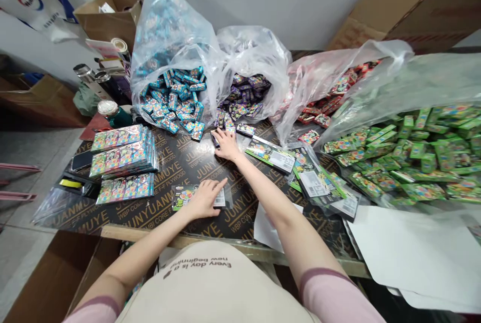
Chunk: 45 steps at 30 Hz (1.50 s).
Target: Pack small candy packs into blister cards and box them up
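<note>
Against the grey wall, from where I stand, the dark plywood table is lined with clear plastic bags spilling small boxes: blue boxes, then purple boxes, red boxes and a broad heap of green boxes. The person has both hands over the middle of the table.

The left hand, nearer the body, is open and laid palm down across a flat printed packet; the packet lies under it, its left end showing beyond the wrist side and its barcode end peeking out past the fingers. The right hand reaches farther out, to the mouth of the purple bag, with its fingers over a small dark box; I can't tell whether they grip it. Another loose box lies just beyond it to the right, and more flat packets lie beside the right forearm. Well to the left sits a stack of filled packs.
</note>
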{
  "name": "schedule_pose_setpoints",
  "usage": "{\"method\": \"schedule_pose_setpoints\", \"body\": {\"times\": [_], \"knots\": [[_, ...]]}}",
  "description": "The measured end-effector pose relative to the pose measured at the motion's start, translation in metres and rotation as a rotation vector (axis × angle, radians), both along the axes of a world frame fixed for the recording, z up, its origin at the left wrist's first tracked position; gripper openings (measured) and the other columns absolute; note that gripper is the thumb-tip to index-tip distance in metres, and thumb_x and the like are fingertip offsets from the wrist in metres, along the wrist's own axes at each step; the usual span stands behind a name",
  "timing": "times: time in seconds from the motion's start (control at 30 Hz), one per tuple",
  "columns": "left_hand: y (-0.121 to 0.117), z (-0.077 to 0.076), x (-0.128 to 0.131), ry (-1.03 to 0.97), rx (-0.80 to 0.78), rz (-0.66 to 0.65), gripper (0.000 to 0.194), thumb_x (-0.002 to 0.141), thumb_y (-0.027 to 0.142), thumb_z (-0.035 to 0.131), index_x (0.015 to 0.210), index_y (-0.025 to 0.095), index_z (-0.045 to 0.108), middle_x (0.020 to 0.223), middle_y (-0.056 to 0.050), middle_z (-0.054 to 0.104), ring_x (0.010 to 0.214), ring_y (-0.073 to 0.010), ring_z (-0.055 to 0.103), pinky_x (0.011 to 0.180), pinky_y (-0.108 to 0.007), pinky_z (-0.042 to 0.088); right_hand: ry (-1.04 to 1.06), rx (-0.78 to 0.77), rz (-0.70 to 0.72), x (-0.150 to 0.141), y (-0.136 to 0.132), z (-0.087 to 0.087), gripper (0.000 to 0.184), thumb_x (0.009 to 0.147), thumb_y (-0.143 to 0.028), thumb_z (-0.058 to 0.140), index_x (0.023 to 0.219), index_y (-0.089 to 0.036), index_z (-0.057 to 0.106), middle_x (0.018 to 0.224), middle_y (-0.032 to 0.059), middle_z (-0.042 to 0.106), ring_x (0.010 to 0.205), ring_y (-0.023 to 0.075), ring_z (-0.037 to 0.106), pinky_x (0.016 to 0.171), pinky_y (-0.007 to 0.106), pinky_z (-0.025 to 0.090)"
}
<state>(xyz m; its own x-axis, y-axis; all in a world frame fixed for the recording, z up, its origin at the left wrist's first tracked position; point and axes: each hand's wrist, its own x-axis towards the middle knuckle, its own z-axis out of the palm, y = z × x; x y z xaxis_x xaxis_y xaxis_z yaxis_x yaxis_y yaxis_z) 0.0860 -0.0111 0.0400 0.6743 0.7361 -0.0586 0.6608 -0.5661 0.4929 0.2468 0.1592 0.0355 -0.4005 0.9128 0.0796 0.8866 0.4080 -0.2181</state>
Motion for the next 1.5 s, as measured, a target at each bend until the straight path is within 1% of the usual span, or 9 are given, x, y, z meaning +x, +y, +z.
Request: {"method": "schedule_pose_setpoints", "body": {"times": [0.1,0.23,0.33,0.5,0.67,0.83,1.0,1.23,1.5], "knots": [[-0.005,0.002,0.004,0.034,0.009,-0.03,0.1,0.062,0.033,0.071,0.147,0.02,0.02,0.131,-0.013,0.046,0.117,-0.0302,0.042,0.104,-0.048,0.03,-0.058,-0.062,0.054,-0.003,0.013,0.002,0.082,0.068,-0.027,0.059,0.145,-0.019,0.03,0.147,0.0144,0.035,0.125,0.0367,0.034,0.096,0.051,0.029],[-0.003,0.004,0.001,0.058,0.011,-0.032,0.094,0.062,0.036,0.073,0.144,0.02,0.029,0.127,-0.014,0.046,0.116,-0.0307,0.042,0.101,-0.047,0.033,-0.084,-0.043,0.093,0.007,0.007,0.008,0.069,0.068,-0.039,0.066,0.132,-0.017,0.049,0.123,0.0179,0.053,0.116,0.0363,0.043,0.097,0.054,0.029],[0.004,0.007,-0.008,0.044,0.017,0.035,0.087,0.062,0.034,0.074,0.14,0.021,0.036,0.124,-0.014,0.047,0.114,-0.031,0.044,0.096,-0.046,0.038,-0.023,-0.041,0.159,0.021,-0.024,0.001,0.068,0.071,-0.049,0.066,0.128,-0.015,0.053,0.114,0.0182,0.055,0.11,0.0345,0.048,0.096,0.052,0.033],[0.016,0.019,-0.02,-0.023,0.058,0.157,0.075,0.063,0.036,0.072,0.132,0.024,0.046,0.12,-0.012,0.046,0.111,-0.0313,0.044,0.092,-0.046,0.041,0.279,-0.06,0.148,0.052,-0.091,-0.013,0.061,0.078,-0.038,0.063,0.134,-0.019,0.047,0.126,0.0162,0.048,0.116,0.0311,0.049,0.095,0.048,0.041],[0.021,0.025,-0.015,-0.055,0.05,0.19,0.083,0.063,0.037,0.071,0.138,0.02,0.038,0.119,-0.013,0.047,0.111,-0.0319,0.044,0.091,-0.046,0.041,0.539,0.016,0.048,0.068,-0.127,0.018,0.079,0.072,-0.036,0.067,0.142,-0.023,0.031,0.128,0.0122,0.05,0.118,0.0294,0.05,0.1,0.048,0.041],[0.02,0.019,-0.008,-0.051,0.06,0.142,0.095,0.061,0.034,0.071,0.144,0.02,0.028,0.121,-0.013,0.047,0.111,-0.0318,0.044,0.093,-0.047,0.039,0.345,-0.026,0.214,0.061,-0.149,0.043,0.077,0.07,-0.028,0.067,0.14,-0.018,0.037,0.123,0.0157,0.052,0.112,0.0316,0.05,0.096,0.049,0.04],[0.019,0.018,-0.011,-0.153,0.031,0.149,0.111,0.059,0.031,0.073,0.149,0.02,0.01,0.125,-0.013,0.048,0.112,-0.0308,0.046,0.096,-0.047,0.039,0.323,-0.136,0.315,0.055,-0.157,0.042,0.075,0.068,-0.028,0.066,0.137,-0.017,0.039,0.124,0.0161,0.052,0.112,0.0306,0.048,0.096,0.048,0.038],[0.022,0.024,-0.016,-0.248,-0.072,0.214,0.12,0.058,0.028,0.077,0.15,0.021,-0.001,0.123,-0.011,0.054,0.111,-0.0288,0.051,0.097,-0.046,0.039,0.416,-0.141,0.276,0.058,-0.155,0.043,0.076,0.067,-0.03,0.066,0.137,-0.023,0.036,0.125,0.0133,0.054,0.112,0.0305,0.049,0.096,0.047,0.033],[0.016,0.022,-0.011,-0.249,-0.076,0.086,0.122,0.057,0.027,0.078,0.15,0.022,-0.002,0.131,-0.012,0.051,0.117,-0.0296,0.049,0.1,-0.046,0.039,0.454,-0.238,0.414,0.063,-0.152,0.044,0.081,0.068,-0.03,0.067,0.141,-0.023,0.032,0.128,0.0118,0.056,0.113,0.0281,0.052,0.101,0.047,0.027]]}}
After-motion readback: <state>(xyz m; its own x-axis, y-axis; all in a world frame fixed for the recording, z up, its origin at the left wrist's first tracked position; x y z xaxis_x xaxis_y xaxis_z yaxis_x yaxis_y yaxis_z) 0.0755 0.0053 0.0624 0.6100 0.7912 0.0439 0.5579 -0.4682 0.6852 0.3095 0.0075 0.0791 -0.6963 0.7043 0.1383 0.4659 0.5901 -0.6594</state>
